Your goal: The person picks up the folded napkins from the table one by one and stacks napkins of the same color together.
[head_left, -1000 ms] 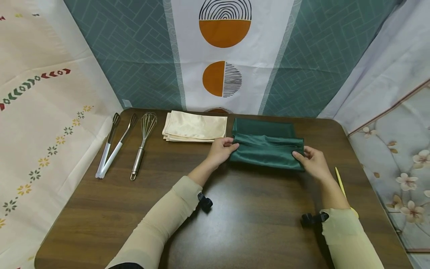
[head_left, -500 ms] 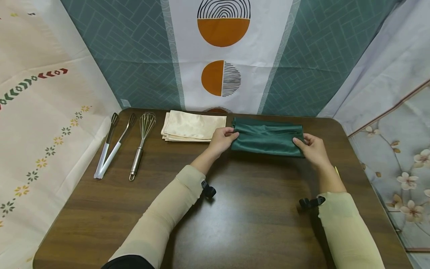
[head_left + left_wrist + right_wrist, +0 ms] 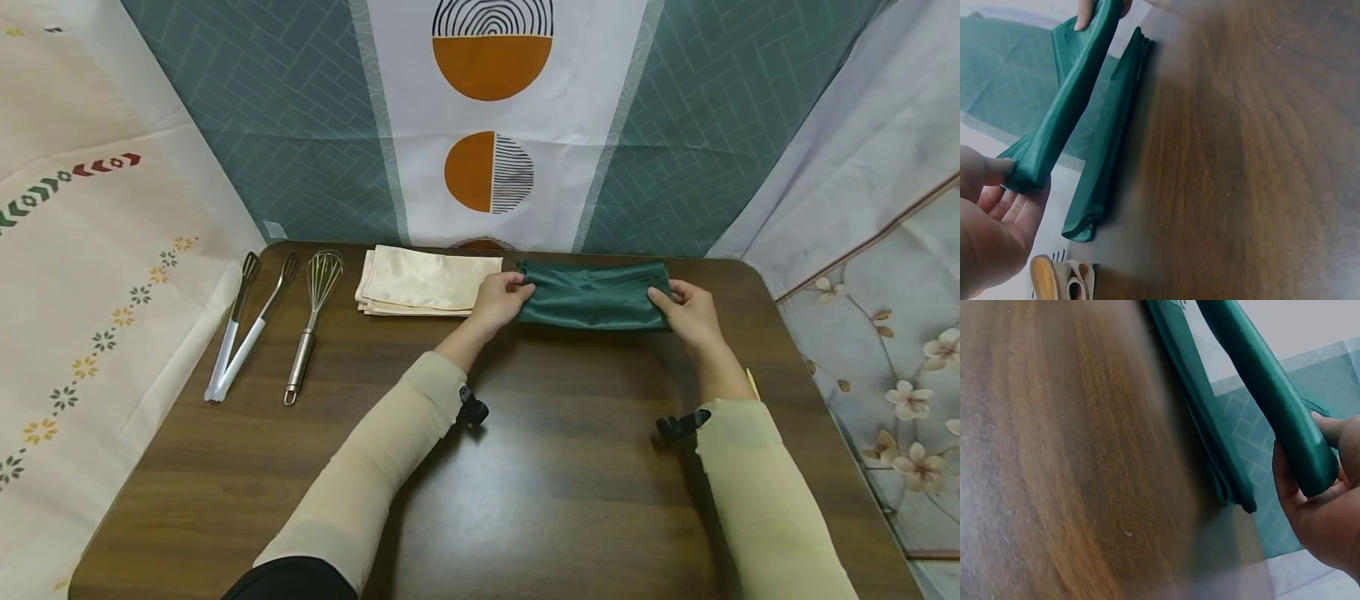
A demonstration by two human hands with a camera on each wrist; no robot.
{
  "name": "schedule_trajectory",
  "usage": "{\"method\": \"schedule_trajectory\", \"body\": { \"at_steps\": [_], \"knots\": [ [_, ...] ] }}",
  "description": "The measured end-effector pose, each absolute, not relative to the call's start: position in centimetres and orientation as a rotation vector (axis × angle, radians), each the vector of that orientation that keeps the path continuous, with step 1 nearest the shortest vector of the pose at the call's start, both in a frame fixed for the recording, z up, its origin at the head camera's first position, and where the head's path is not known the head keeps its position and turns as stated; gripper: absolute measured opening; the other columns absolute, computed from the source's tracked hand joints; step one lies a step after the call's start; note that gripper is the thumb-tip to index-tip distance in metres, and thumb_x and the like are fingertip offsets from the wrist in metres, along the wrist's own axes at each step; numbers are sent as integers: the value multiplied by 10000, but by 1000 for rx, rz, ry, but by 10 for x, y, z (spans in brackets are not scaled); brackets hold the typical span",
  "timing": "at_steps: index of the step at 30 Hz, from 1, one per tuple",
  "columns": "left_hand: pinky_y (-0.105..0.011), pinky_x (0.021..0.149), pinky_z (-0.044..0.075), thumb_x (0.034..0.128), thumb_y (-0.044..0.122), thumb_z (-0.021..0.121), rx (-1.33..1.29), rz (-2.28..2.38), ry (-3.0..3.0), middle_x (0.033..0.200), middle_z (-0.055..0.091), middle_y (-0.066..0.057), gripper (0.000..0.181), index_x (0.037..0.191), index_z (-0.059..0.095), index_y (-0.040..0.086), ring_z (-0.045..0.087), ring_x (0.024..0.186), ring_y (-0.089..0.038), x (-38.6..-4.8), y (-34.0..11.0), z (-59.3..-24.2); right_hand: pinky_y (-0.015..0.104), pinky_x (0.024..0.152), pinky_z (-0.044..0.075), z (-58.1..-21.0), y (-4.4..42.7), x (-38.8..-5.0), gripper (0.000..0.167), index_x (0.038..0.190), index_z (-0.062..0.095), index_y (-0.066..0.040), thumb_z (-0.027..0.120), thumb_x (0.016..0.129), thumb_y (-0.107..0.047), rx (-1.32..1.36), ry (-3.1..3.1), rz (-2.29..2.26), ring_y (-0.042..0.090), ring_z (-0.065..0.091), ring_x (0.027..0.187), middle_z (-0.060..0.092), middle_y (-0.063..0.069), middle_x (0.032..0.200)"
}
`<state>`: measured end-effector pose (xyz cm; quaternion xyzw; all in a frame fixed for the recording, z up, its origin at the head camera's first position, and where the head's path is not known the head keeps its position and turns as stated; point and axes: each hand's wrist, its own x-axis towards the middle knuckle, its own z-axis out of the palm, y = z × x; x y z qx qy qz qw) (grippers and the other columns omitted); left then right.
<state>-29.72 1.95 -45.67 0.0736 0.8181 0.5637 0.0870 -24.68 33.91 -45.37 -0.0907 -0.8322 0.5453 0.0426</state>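
A folded dark green satin cloth (image 3: 592, 302) is stretched between my hands near the table's far edge. My left hand (image 3: 497, 302) pinches its left end, while the right hand (image 3: 692, 315) pinches the other between thumb and fingers. Both wrist views show the held cloth (image 3: 1063, 122) raised above the table. Below it, apart from it, another folded green cloth (image 3: 1107, 150) lies on the tabletop, its layered edge (image 3: 1204, 425) visible in the right wrist view. From the head, the held cloth hides this lower one.
Just left of my left hand lies a stack of folded cream cloths (image 3: 431, 282). Farther left are a metal whisk (image 3: 303, 342) and white-handled tongs (image 3: 240, 350). A yellow object (image 3: 752, 383) shows partly behind my right forearm. Patterned hangings surround the brown table (image 3: 525, 492).
Both hands have carried the held green cloth away from me toward the table's far edge. It now covers the lower green cloth, which showed behind it one second ago.
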Motion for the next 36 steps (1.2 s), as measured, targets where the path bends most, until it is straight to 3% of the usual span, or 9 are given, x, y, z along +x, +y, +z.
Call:
{"method": "schedule_trajectory", "body": {
  "at_steps": [6, 10, 16, 20, 25, 36],
  "knots": [
    [-383, 985, 505, 1029, 158, 610, 198, 1666, 2438, 1236, 653, -144, 372, 1358, 611, -14, 589, 1185, -270, -305, 24, -459, 125, 618, 496, -460, 339, -255, 480, 1293, 563, 113, 644, 1009, -266, -305, -2480, 1746, -61, 596, 679, 643, -233, 764],
    [-373, 992, 498, 1026, 129, 605, 179, 1650, 2468, 1229, 659, -148, 361, 1357, 617, -14, 590, 1180, -262, -308, 27, -461, 105, 683, 477, -462, 339, -261, 521, 1363, 540, 98, 623, 1019, -285, -353, -2483, 1739, -61, 570, 773, 623, -223, 862],
    [-370, 983, 503, 1027, 115, 598, 144, 1624, 2502, 1245, 657, -145, 352, 1357, 621, -2, 591, 1180, -255, -312, 34, -462, 100, 769, 444, -462, 339, -272, 579, 1454, 482, 60, 603, 1026, -310, -430, -2507, 1704, -19, 513, 910, 603, 20, 1177],
    [-367, 970, 507, 1033, 111, 583, 141, 1594, 2534, 1248, 648, -143, 350, 1363, 615, -2, 586, 1176, -254, -315, 38, -461, 189, 897, 452, -462, 338, -279, 600, 1490, 449, 37, 585, 1032, -325, -470, -2541, 1674, 100, 521, 1082, 535, 182, 1392],
    [-356, 953, 517, 1028, 85, 574, 140, 1543, 2599, 1238, 660, -153, 339, 1350, 626, -8, 602, 1172, -257, -320, 40, -460, 418, 1148, 345, -462, 340, -284, 645, 1530, 381, 34, 574, 1037, -335, -472, -2595, 1658, 306, 373, 1396, 410, 211, 1546],
    [-347, 944, 523, 1018, 77, 585, 144, 1508, 2622, 1212, 671, -140, 326, 1331, 647, 9, 616, 1157, -248, -327, 45, -462, 472, 1176, 300, -463, 342, -290, 622, 1523, 378, 53, 579, 1040, -281, -486, -2611, 1654, 353, 334, 1430, 391, 228, 1556]
  ]
}}
